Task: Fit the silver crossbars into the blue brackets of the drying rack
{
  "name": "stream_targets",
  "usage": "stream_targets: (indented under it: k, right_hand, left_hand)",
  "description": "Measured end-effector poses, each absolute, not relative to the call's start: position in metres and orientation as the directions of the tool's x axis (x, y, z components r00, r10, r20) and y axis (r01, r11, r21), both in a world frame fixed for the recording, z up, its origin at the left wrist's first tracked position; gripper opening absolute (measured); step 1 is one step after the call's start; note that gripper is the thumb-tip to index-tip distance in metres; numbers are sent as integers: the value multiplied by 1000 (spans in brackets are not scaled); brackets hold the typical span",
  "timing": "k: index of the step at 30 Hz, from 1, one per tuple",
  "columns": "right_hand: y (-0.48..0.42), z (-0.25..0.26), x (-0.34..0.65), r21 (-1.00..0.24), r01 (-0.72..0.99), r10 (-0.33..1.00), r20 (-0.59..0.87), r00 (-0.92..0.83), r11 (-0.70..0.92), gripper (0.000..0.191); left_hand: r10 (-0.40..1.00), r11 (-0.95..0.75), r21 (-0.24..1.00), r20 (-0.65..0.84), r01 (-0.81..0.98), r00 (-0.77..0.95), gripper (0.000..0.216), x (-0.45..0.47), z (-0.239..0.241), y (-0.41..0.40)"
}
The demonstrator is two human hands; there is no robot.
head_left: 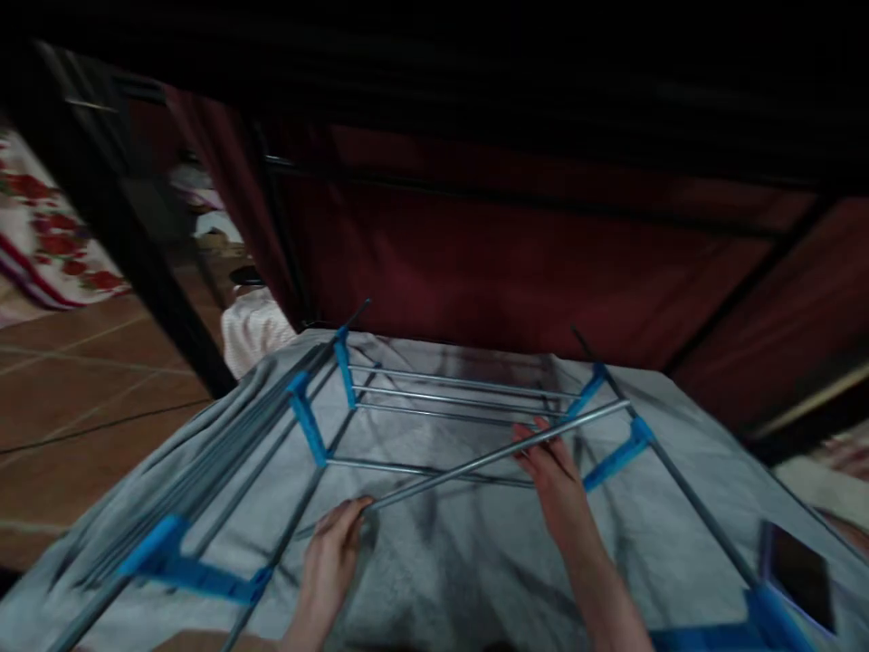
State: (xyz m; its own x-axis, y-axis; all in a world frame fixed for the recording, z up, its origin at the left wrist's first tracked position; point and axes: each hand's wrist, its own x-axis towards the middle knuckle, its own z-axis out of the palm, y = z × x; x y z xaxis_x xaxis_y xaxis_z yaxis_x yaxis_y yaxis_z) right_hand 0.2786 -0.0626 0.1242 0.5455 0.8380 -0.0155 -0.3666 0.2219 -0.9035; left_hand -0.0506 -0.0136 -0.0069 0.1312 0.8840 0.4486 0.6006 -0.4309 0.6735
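On the grey sheet (434, 561), both hands, left hand (330, 561), right hand (553, 475), pinch one metal rod (489, 460) of the rack (309, 426)

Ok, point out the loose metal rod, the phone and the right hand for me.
metal rod (475, 464), head view, middle of the shaft.
phone (801, 572), head view, dark screen.
right hand (553, 471), head view, back of the hand.

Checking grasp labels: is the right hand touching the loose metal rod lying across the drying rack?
Touching. The head view shows the right hand with fingers curled around the metal rod, no gap visible; the left hand meets the rod's lower end.
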Motion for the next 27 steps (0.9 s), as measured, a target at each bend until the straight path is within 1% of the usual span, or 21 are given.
stream_targets:
  k: [2,4,6,9,14,17,22,25,26,27]
  right_hand:
    - [-60,127,287,-893,-375,827,-7,562,248,58]
    - [-60,131,296,-876,-389,813,8,582,287,57]
    - [-62,134,304,-858,-400,797,20,603,324,53]
    - [-65,134,315,-847,-392,761,23,649,360,49]
    - [-69,124,326,-849,-339,663,19,748,406,53]
    - [-76,106,327,-858,-324,625,-6,781,398,58]
    - [-110,49,330,-898,-346,596,-125,793,272,58]
    - [-127,19,341,-946,-309,573,-201,795,96,49]
    - [-130,13,344,-956,-292,567,-230,791,19,51]
    - [-133,9,346,-960,-271,535,-262,804,-63,54]
  left_hand:
    - [857,-474,610,485,635,174,30,-58,-16,-4]
    - [842,-461,547,518,699,150,29,-63,-19,3]
    - [824,-435,475,553,764,125,29,-68,-15,7]
    - [793,-434,375,591,819,150,29,-72,-5,9]
    - [772,-426,300,612,853,170,28,-73,8,13]
    - [754,-414,246,632,876,179,28,-73,16,14]
    - [799,-346,209,577,915,170,29,-66,44,3]
    - [817,-323,207,554,924,161,33,-59,58,-2]
    - [821,-309,219,553,926,144,34,-58,61,-3]
    - [824,-295,240,554,925,119,34,-57,63,-4]
